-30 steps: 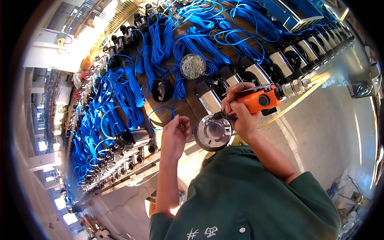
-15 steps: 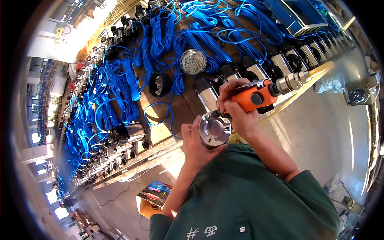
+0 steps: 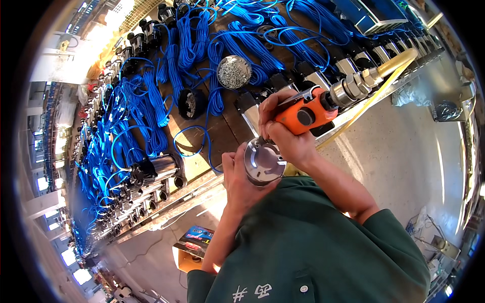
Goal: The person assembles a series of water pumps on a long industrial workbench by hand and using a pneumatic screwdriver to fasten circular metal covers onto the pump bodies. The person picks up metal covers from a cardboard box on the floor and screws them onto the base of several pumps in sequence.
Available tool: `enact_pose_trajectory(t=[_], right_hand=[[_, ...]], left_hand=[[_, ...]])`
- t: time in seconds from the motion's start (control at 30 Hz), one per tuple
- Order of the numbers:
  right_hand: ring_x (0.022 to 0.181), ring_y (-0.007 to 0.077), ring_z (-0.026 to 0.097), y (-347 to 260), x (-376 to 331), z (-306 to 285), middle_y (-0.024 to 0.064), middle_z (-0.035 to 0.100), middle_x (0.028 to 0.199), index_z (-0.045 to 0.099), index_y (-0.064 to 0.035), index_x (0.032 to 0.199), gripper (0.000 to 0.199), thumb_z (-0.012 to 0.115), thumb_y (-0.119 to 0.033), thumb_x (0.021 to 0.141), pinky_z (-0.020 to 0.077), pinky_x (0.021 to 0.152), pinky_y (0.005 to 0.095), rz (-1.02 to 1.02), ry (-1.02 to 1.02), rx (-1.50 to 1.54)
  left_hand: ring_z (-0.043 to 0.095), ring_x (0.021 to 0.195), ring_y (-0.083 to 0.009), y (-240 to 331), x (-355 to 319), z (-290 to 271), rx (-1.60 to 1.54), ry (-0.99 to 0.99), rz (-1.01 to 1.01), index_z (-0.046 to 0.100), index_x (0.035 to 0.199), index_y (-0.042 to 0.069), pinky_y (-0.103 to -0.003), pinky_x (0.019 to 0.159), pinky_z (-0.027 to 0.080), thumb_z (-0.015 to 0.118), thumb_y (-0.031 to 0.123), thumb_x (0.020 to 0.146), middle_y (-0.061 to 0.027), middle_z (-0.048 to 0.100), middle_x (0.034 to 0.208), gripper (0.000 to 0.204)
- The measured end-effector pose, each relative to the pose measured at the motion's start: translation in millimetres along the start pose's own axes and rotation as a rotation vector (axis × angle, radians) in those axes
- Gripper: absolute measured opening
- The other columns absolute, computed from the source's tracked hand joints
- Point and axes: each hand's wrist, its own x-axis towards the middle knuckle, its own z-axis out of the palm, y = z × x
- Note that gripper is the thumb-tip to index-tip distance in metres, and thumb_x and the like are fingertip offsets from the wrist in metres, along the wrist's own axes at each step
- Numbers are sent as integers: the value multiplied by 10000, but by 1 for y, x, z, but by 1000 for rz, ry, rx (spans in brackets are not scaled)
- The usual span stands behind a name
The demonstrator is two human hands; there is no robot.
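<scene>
My left hand [image 3: 238, 178] is wrapped around the side of a cylindrical metal housing [image 3: 266, 165], whose shiny round end faces up and has curved slots in it. In my right hand [image 3: 287, 135] is an orange air screwdriver [image 3: 298, 115], gripped around its body. The driver's tip points down at the far left rim of the round end. Whether a screw sits under the tip is hidden by my fingers. From the driver's back end, a metal coupling [image 3: 351, 88] leads to a yellow hose [image 3: 391, 63].
On the brown bench [image 3: 225, 136] stand a round bowl of small screws [image 3: 234, 71] and a black cup of small parts [image 3: 192, 104]. Bundled blue cables [image 3: 151, 96] and metal cylinders [image 3: 161, 167] surround them. A blue bin [image 3: 376, 21] is at the far right, a cardboard box [image 3: 183, 258] below the bench.
My right hand and the screwdriver have shifted slightly left, and the driver's back end has swung nearer to me in view. My left hand still holds the housing. The whole view has shifted slightly.
</scene>
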Motion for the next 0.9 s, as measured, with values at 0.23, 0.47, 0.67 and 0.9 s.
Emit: enact_pose_trajectory(t=[0.23,0.47,0.67,0.9], right_hand=[[689,107,571,4,0,1,47,588,736,542,-1,826,165,551,57,672,466,612,242,25,15,2],[690,106,582,10,-1,-1,53,603,778,537,1,888,218,560,48,676,480,619,243,1,-26,-60],[602,145,532,-12,-6,4,113,557,805,505,5,991,279,500,75,720,460,573,274,-72,8,-28],[605,147,546,-31,-16,20,119,567,822,490,1,980,274,488,100,724,463,564,271,-140,-7,244]], left_hand=[[511,920,-329,-2,-1,2,0,3,-14,430,1300,52,-410,745,474,895,265,507,-145,437,1018,943],[509,926,-316,-3,-1,1,0,-3,8,424,1298,33,-402,756,469,896,258,510,-136,443,1014,946],[450,750,-143,-32,-17,-4,-870,286,-466,461,1221,0,-283,668,406,668,80,821,-28,483,879,458],[585,847,-169,-37,-15,-42,-1534,243,-831,507,1199,-15,-298,787,523,480,142,971,-129,610,1051,278]])
